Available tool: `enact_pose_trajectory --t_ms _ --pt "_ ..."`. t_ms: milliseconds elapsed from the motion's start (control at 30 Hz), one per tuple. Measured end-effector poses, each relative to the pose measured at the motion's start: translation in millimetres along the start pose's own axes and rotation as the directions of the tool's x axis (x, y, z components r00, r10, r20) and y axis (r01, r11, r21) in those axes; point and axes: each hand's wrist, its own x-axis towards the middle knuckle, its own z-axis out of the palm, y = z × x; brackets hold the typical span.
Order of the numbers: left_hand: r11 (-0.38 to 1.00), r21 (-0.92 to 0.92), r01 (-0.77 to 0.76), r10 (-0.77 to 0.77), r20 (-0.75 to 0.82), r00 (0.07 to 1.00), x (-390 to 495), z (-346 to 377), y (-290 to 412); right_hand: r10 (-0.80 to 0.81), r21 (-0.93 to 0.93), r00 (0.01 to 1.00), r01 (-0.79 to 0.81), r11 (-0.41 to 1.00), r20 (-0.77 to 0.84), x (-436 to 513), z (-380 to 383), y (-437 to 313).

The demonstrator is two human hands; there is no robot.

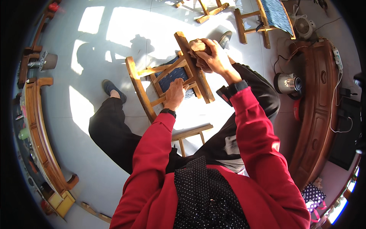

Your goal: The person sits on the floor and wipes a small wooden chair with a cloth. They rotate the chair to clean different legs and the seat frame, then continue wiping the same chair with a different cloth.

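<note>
A wooden stool frame (140, 88) with a blue woven seat (172, 76) is tilted in front of me, its legs and rungs showing. My left hand (175, 93) grips a lower rung of the frame near its middle. Beside the thick right-hand bar (195, 68), my right hand (210, 55) is closed around a brown, rough block-like object (198, 45), its material unclear. That object touches or nearly touches the bar; the fingers partly cover it.
Between my legs stands a small wooden stool (193, 132). More wooden frames (211, 13) and one with blue fabric (276, 15) lie ahead. At right are a small fan (303, 28), an electric kettle (287, 83) and a wooden cabinet (314, 114); a wooden table (43, 126) is at left.
</note>
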Motion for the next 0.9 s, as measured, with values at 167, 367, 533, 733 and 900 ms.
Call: enact_pose_trajectory --t_ms 167,367,533,733,900 --pt "0.998 0.050 -0.034 0.035 -0.013 0.999 1 3 -2 0.160 0.129 0.979 -0.176 0.976 0.127 0 36 10" --pt "0.999 -0.007 -0.052 0.052 -0.016 0.999 -1 1 -4 0.022 -0.022 0.997 -0.020 1.000 0.079 -97 12 8" --pt "0.994 -0.092 -0.063 0.055 -0.080 0.995 -2 4 -4 0.150 -0.055 0.971 -0.142 0.988 0.188 -158 -13 -10" --pt "0.990 -0.086 0.111 -0.100 0.117 0.988 1 -5 3 0.299 0.569 0.907 -0.420 0.707 0.297 -177 -56 -25" --pt "0.991 -0.128 0.028 -0.031 -0.024 0.999 -4 -43 13 0.228 0.940 0.915 -0.304 -0.155 0.334 -178 -46 -32"
